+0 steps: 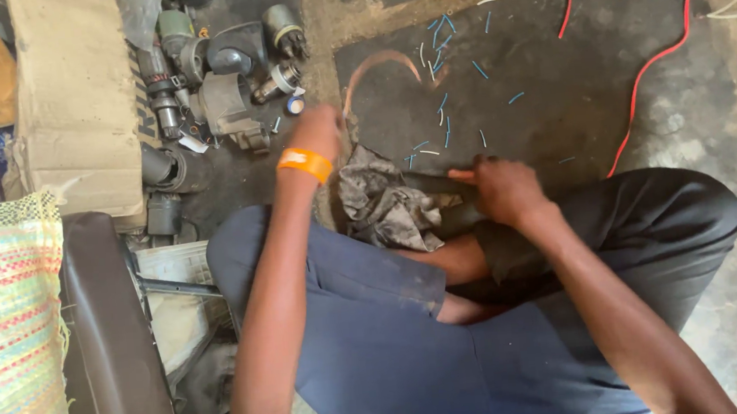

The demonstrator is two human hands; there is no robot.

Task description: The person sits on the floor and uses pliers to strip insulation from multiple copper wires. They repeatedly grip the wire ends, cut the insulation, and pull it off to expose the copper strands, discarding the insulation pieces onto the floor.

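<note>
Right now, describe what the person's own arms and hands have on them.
Both forearms are bare, with no gloves on either hand. The left hand looks motion-blurred, and an orange wristband circles its wrist. The right hand wears nothing visible; no ring or watch can be made out. A short dark sleeve shows near the right elbow.

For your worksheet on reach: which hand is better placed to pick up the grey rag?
Probably the right hand: it rests beside the grey rag, while the left hand is raised and blurred above it.

Bare forearms, an orange wristband (305,163) on the left wrist, dark blue trousers (379,338).
</note>
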